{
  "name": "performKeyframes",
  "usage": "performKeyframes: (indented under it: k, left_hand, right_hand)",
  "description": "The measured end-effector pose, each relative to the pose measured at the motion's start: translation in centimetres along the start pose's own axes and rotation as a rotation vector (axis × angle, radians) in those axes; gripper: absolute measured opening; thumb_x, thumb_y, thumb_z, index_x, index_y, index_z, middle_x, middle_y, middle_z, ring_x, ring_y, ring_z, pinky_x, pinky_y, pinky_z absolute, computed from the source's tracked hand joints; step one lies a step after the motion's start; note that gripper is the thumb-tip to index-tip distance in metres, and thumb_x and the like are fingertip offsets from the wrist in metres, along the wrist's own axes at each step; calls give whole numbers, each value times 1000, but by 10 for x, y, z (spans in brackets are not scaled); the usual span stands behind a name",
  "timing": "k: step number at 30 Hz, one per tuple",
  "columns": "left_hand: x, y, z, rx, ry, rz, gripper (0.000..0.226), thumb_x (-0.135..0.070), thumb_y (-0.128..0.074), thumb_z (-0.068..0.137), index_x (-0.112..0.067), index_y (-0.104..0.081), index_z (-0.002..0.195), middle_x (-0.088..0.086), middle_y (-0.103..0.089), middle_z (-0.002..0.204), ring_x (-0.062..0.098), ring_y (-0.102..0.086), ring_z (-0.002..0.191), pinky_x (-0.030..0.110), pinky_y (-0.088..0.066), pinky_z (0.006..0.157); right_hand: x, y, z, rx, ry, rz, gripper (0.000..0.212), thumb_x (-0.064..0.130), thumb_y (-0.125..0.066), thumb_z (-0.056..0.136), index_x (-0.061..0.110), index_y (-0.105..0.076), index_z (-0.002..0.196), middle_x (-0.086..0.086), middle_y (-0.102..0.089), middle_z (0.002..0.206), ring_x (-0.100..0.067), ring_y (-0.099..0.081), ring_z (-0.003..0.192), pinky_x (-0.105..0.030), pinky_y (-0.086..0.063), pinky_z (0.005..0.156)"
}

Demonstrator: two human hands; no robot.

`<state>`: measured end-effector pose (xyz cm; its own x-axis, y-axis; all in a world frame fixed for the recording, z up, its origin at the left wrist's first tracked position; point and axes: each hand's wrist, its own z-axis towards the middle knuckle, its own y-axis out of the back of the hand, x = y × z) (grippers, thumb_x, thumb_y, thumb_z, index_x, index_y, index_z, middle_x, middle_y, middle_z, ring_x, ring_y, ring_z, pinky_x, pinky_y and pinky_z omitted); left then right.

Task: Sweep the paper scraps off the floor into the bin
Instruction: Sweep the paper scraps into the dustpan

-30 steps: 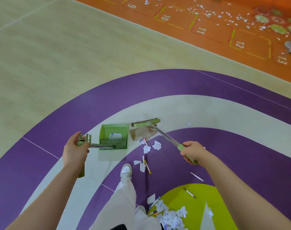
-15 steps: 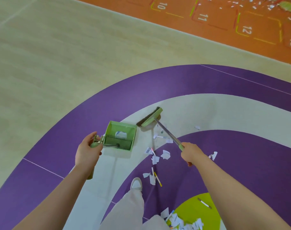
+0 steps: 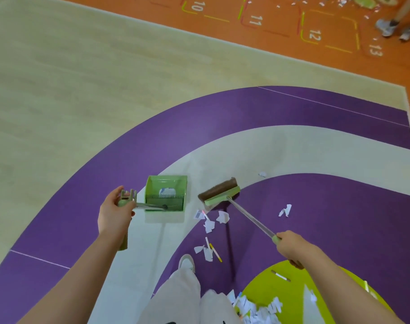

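My left hand (image 3: pixel 114 213) grips the green top of the handle of a green dustpan (image 3: pixel 166 193), which rests on the floor with a white scrap inside. My right hand (image 3: pixel 290 246) grips the handle of a green broom; its brown-bristled head (image 3: pixel 220 191) sits just right of the dustpan. White paper scraps (image 3: pixel 208 224) and thin sticks lie on the purple floor between the broom head and my shoe. A bigger heap of scraps (image 3: pixel 255 309) lies by my legs at the bottom.
My white shoe (image 3: pixel 187 263) and light trouser legs stand at bottom centre. Another person's feet (image 3: pixel 394 26) stand at the top right on the orange hopscotch floor, amid more scattered scraps. Two loose scraps (image 3: pixel 285 210) lie right of the broom handle.
The broom head has swung from behind the dustpan to its right side, bristles turned away. The dustpan has straightened to face forward. My view has shifted a little.
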<state>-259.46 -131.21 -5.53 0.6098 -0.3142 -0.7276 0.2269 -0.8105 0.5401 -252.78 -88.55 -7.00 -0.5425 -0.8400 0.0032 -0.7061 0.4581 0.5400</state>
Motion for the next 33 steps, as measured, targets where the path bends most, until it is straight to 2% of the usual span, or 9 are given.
performKeyframes:
  k: [6, 11, 16, 19, 22, 26, 28, 31, 33]
  left_hand:
    - [-6, -12, -18, -11, -30, -10, 57, -12, -67, 85, -28, -54, 137, -4, -65, 125, 18, -69, 69, 41, -57, 76]
    - [0, -14, -41, -54, -36, -25, 55, -13, -66, 85, -30, -55, 136, -6, -64, 122, 17, -69, 69, 41, -56, 79]
    - [18, -5, -64, -89, -40, -31, 55, -17, -68, 85, -32, -54, 136, -7, -63, 125, 18, -69, 69, 45, -58, 83]
    - [31, 3, -81, -125, -31, -52, 55, -15, -67, 86, -30, -54, 137, -8, -62, 124, 19, -68, 67, 46, -59, 80]
    - [44, 11, -97, -152, -32, -55, 55, -12, -66, 86, -29, -55, 137, -9, -61, 120, 20, -66, 63, 46, -59, 79]
    - [64, 18, -118, -156, -43, -62, 53, -13, -67, 86, -28, -56, 136, -8, -62, 118, 19, -65, 62, 42, -56, 77]
    - [74, 19, -129, -137, -45, -73, 52, -11, -66, 86, -28, -56, 135, -6, -63, 116, 19, -64, 62, 39, -55, 72]
    - [85, 20, -146, -105, -67, -69, 52, -4, -63, 86, -26, -57, 133, -4, -64, 112, 19, -64, 62, 33, -52, 66]
    - [90, 20, -156, -108, -55, -68, 52, -4, -62, 86, -26, -57, 133, -4, -64, 112, 20, -64, 63, 33, -52, 66]
  right_hand:
    - [-5, 22, -27, 6, -9, -29, 27, 24, -39, 96, 8, -60, 101, -10, -59, 66, -20, -49, 40, -18, -39, 39]
    - [-26, 49, -50, 4, 71, 190, 22, 25, -45, 96, 13, -63, 99, -5, -47, 58, -19, -40, 45, -23, -36, 47]
    - [-26, 26, -47, -17, 172, 333, 19, 26, -47, 97, 23, -62, 108, -8, -49, 54, -16, -39, 40, -24, -35, 43]
    - [-8, -4, -26, -49, 225, 275, 23, 23, -43, 97, 26, -59, 113, -7, -54, 64, -21, -44, 47, -24, -39, 42]
    - [-2, -46, -17, -54, 257, 120, 28, 18, -38, 94, 14, -59, 112, -8, -57, 74, -25, -52, 52, -27, -45, 45]
    - [-24, -98, -21, -56, 222, -45, 33, 15, -42, 88, 12, -58, 117, -11, -64, 103, -29, -55, 75, -36, -54, 74]
    - [-45, -116, -25, -48, 197, -46, 37, 17, -43, 88, 15, -54, 123, -13, -63, 117, -31, -59, 85, -38, -54, 80]
    - [-81, -139, -32, -69, 163, -28, 42, 16, -44, 86, 20, -52, 127, -11, -63, 122, -33, -63, 103, -37, -54, 82]
    - [-102, -152, -39, -66, 165, -59, 32, 13, -43, 87, 21, -53, 116, -11, -65, 118, -32, -63, 102, -33, -50, 75]
